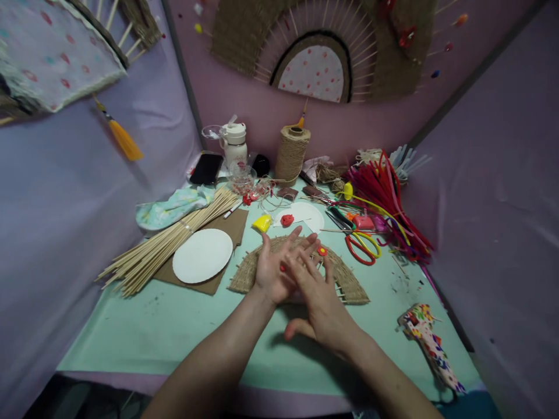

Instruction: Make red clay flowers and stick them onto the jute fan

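My left hand (271,269) lies palm up with its fingers stretched out. My right hand (322,298) lies flat across it, fingers straight and overlapping the left fingers. A tiny red bit (283,268) shows between the two palms. Both hands hover over a half-round woven jute piece with stick ribs (351,286) on the green table cover (174,326). A small red blob (322,251) sits on the jute just beyond my fingertips. Further back, a red lump (287,220) rests on a white paper half-disc, and a yellow lump (262,223) lies beside it.
A bundle of bamboo skewers (166,244), a white disc (202,255) on cardboard and a phone (206,169) are at the left. A twine spool (292,152) and white bottle (234,145) stand at the back. Scissors (361,247), pipe cleaners (388,203) and a patterned glue gun (430,346) are at the right.
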### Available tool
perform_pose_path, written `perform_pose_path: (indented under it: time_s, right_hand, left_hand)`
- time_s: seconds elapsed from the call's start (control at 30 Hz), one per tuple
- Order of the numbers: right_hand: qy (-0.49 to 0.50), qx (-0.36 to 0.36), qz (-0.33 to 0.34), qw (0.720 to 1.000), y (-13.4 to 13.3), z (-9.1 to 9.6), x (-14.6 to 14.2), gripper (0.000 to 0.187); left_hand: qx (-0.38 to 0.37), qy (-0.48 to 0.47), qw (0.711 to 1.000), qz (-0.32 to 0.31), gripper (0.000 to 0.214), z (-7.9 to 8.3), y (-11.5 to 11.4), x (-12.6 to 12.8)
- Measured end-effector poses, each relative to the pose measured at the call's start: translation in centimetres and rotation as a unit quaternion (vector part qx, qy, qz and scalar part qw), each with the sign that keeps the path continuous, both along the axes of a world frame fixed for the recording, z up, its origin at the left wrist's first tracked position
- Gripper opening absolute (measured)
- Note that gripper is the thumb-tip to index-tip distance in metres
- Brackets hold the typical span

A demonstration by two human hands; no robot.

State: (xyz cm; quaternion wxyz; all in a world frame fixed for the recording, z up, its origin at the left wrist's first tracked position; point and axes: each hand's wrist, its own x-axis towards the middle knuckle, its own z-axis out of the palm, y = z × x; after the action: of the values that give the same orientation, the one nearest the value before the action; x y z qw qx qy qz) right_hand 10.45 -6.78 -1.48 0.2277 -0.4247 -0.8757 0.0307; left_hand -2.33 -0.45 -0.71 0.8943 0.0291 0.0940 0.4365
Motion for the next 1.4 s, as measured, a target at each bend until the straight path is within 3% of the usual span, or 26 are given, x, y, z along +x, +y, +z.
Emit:
perform_pose_path:
  time_s: [0.1, 0.23, 0.37, 0.67, 0.93, 1.1, 1.27, 1.4]
  right_hand:
    - [0.078, 0.011, -0.024, 0.997, -0.1, 0.4, 0.5, 0.098]
    - [0.169, 0.047, -0.069, 0.982, -0.3, 0.8, 0.6, 0.054]
    - [0.140, 0.069, -0.085, 0.984, -0.2, 0.6, -0.3, 0.038]
    - [-0.005, 0.059, -0.079, 0.995, -0.2, -0.4, -0.9, 0.067]
    - [-0.019, 0.071, -0.112, 0.991, -0.1, -0.4, -0.6, 0.070]
    - [-0.038, 0.067, -0.067, 0.995, -0.6, -0.5, -0.5, 0.076]
    - [-0.019, 0.063, -0.105, 0.992, 0.0, -0.8, -0.2, 0.079]
    - [-0.007, 0.044, -0.074, 0.996, 0.5, -0.6, -0.4, 0.081]
  left_hand:
    - [0.019, -0.023, 1.000, 0.003, 0.075, 0.1, 0.1, -0.1]
    - [0.016, -0.022, 1.000, 0.002, 0.075, 0.1, 0.2, -0.2]
    - [0.017, -0.005, 1.000, 0.017, 0.075, 0.0, 0.2, 0.0]
    - [0.036, 0.002, 0.999, 0.016, 0.075, -0.1, 0.1, 0.0]
    - [0.029, -0.006, 1.000, 0.007, 0.074, -0.2, 0.0, 0.1]
    - [0.027, -0.007, 0.999, 0.015, 0.077, -0.2, 0.0, -0.1]
    - [0.021, -0.010, 1.000, 0.002, 0.077, 0.0, -0.2, 0.2]
    - [0.001, -0.004, 1.000, -0.004, 0.079, 0.0, -0.4, 0.6]
